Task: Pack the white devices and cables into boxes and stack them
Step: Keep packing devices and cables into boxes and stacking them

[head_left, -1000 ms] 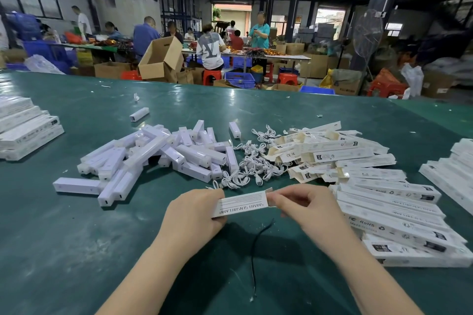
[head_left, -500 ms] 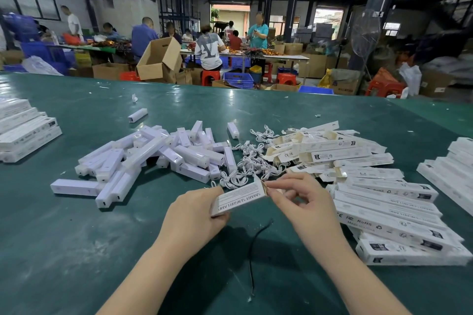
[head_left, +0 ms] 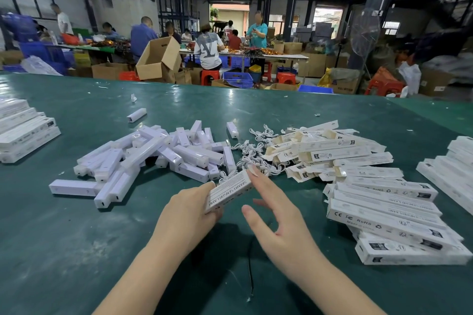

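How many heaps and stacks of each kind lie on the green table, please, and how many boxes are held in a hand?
heap of loose white devices: 1
heap of white cables: 1
heap of open boxes: 1
stacks of closed boxes: 3 (left, near right, far right)
box held in the left hand: 1
Total: 7

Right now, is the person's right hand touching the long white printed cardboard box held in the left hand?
Cannot tell. In the head view the right hand is open beside the box; its index fingertip overlaps the box's far end, hiding any gap. The left hand grips the box.
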